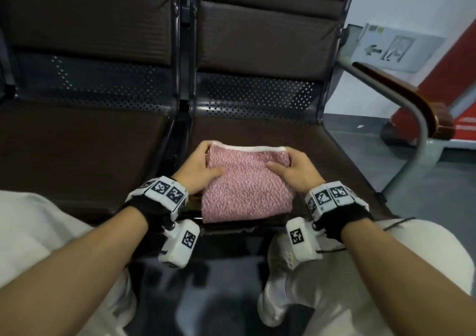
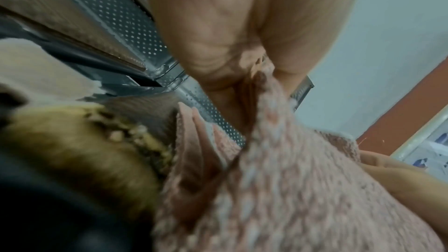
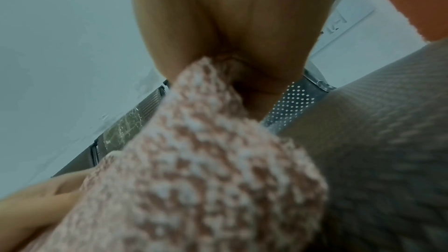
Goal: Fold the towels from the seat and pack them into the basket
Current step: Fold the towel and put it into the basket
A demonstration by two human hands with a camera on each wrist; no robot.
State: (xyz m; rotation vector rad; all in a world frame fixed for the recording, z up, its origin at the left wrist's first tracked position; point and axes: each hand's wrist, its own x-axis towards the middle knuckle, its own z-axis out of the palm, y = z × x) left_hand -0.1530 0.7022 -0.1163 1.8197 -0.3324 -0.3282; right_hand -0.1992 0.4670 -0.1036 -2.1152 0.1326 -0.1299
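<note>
A folded pink-and-white knitted towel (image 1: 247, 183) with a white hem along its far edge lies at the front of the right-hand brown seat (image 1: 322, 142). My left hand (image 1: 203, 168) grips its left side, thumb on top and fingers curled under the far left corner. My right hand (image 1: 293, 165) grips the right side the same way. In the left wrist view the towel (image 2: 290, 189) is pinched between thumb and fingers. The right wrist view shows the towel (image 3: 206, 170) pinched likewise. No basket is in view.
A second brown seat (image 1: 85, 150) adjoins on the left, with a metal gap between. A curved metal armrest with a wooden top (image 1: 412, 98) stands to the right. My knees and a white shoe (image 1: 278, 279) are below the seat's front edge. A red panel (image 1: 458, 60) stands far right.
</note>
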